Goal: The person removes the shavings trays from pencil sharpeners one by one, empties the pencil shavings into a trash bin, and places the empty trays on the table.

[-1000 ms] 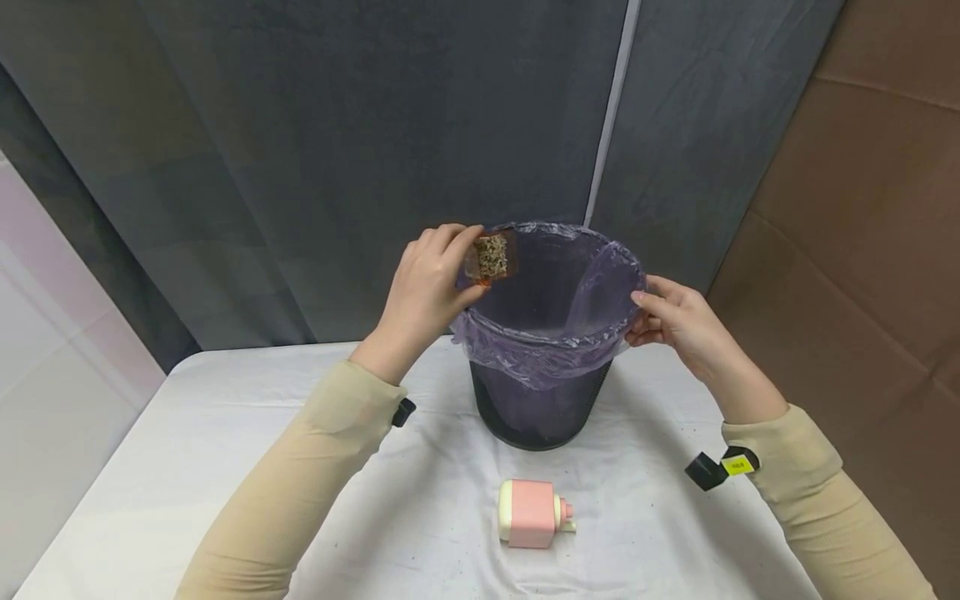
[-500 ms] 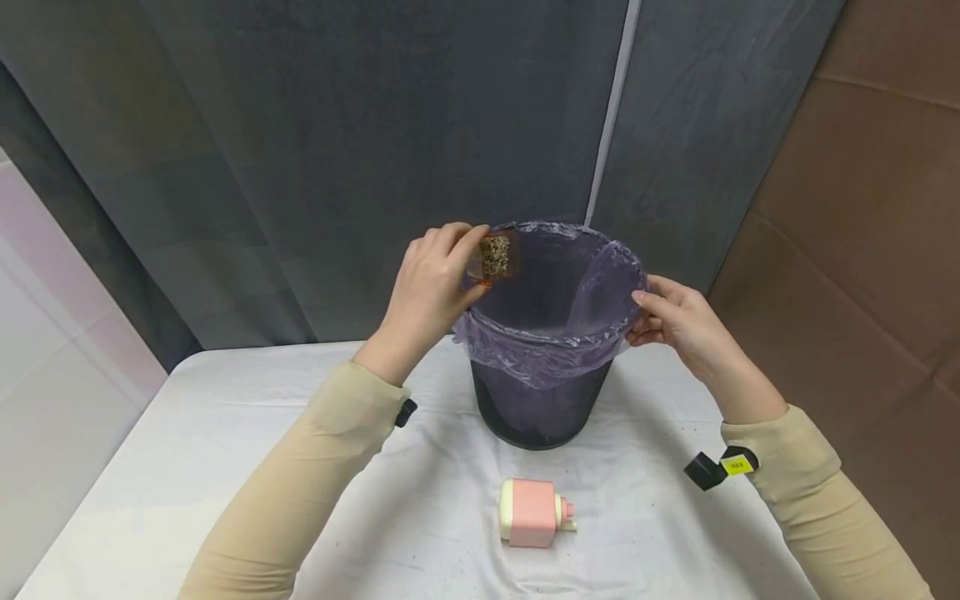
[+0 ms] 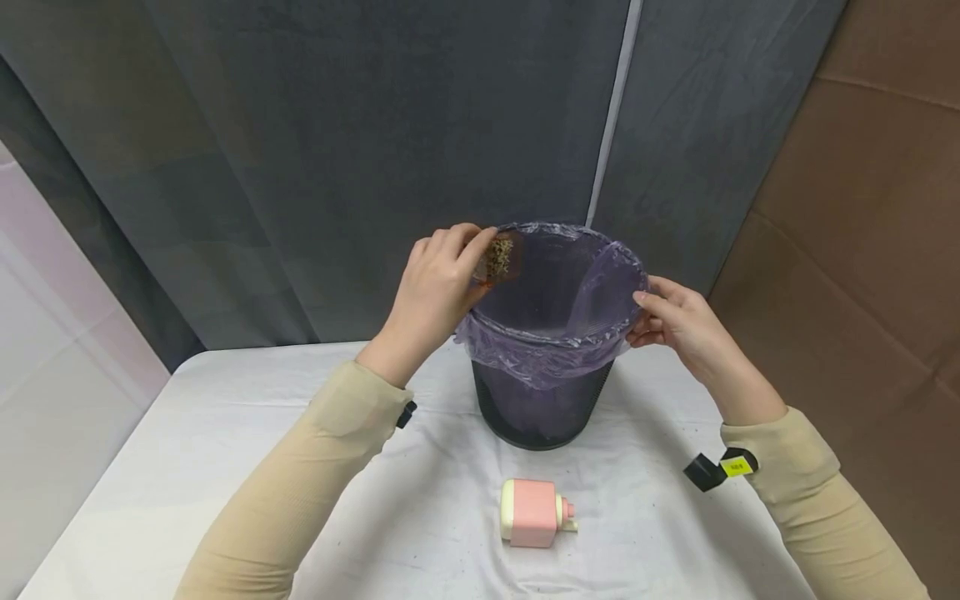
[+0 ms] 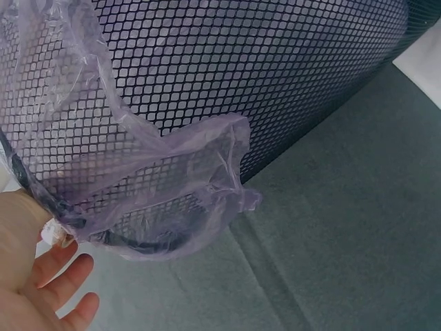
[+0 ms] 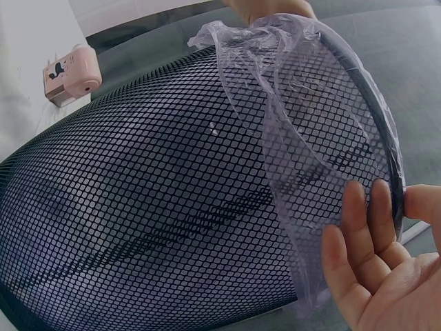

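A black mesh waste bin [image 5: 138,172] stands on the white cloth, lined with a thin purple bag [image 3: 540,367] folded over its rim. At the bin's left rim my left hand [image 3: 431,287] pinches a small clear shavings tray [image 3: 501,260] between thumb and fingers, tilted toward the opening. Light brown shavings show inside the tray. My right hand [image 3: 678,321] grips the right rim, thumb on one side and fingers [image 5: 355,221] against the bag and mesh on the other. In front of the bin lies a pink and cream pencil sharpener [image 3: 532,513].
The white cloth-covered table [image 3: 247,433] ends at a dark grey curtain [image 3: 375,150] behind the bin. A brown panel [image 3: 870,250] rises on the right, and a pale panel [image 3: 60,375] stands at the left. Tiny specks dot the cloth.
My left hand has shifted slightly right and turned the tray further toward the bin's inside, so fewer shavings show. My right hand and the sharpener have stayed put.
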`<action>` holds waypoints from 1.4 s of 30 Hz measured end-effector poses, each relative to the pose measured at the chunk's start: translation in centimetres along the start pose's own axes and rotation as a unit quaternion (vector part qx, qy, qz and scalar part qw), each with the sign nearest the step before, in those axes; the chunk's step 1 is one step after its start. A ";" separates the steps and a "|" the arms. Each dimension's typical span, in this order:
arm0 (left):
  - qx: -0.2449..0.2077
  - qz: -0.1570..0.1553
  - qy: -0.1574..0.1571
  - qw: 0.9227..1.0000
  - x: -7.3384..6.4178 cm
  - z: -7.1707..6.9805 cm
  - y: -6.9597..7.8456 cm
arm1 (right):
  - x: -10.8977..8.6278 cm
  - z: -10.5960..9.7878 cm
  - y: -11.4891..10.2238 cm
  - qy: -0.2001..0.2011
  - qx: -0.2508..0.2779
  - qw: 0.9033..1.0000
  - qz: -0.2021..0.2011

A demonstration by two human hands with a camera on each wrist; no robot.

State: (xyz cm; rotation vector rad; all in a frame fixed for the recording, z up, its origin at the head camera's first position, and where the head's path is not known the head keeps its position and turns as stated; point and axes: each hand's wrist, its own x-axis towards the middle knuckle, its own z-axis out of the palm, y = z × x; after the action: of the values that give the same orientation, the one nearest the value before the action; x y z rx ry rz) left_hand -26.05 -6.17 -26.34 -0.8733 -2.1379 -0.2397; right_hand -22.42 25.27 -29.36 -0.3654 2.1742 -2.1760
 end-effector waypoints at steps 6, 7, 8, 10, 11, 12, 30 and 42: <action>0.015 0.007 -0.002 1.000 -0.1 0.1 0.1 | -0.1 0.0 0.1 -0.001 0.003 1.000 -0.004; 0.016 0.008 -0.001 1.000 -0.1 0.1 0.0 | -0.1 0.0 0.1 0.000 0.003 1.000 -0.004; 0.018 0.008 -0.001 1.000 -0.1 0.1 0.0 | -0.1 0.0 0.1 0.000 0.003 1.000 -0.004; 0.020 0.010 0.000 1.000 -0.1 0.2 0.0 | 0.0 0.0 0.1 0.001 0.002 1.000 -0.006; 0.021 0.011 0.001 1.000 -0.1 0.1 0.0 | 0.0 0.1 0.1 0.001 0.001 1.000 -0.008; 0.022 0.013 0.002 1.000 0.0 0.1 0.0 | 0.1 0.1 0.1 0.002 0.000 1.000 -0.009; 0.064 0.059 0.002 0.996 0.0 -0.5 0.3 | 0.0 0.3 0.2 0.005 0.007 1.000 -0.009; 0.077 0.084 0.028 0.993 0.3 -0.4 0.5 | 0.1 0.2 0.2 0.005 0.013 1.000 -0.004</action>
State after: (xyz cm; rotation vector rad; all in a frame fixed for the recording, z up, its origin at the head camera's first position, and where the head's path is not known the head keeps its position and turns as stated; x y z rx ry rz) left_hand -25.62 -5.86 -25.95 -0.9381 -1.9904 -0.0135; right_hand -22.47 25.01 -29.59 -0.3630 2.1509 -2.2131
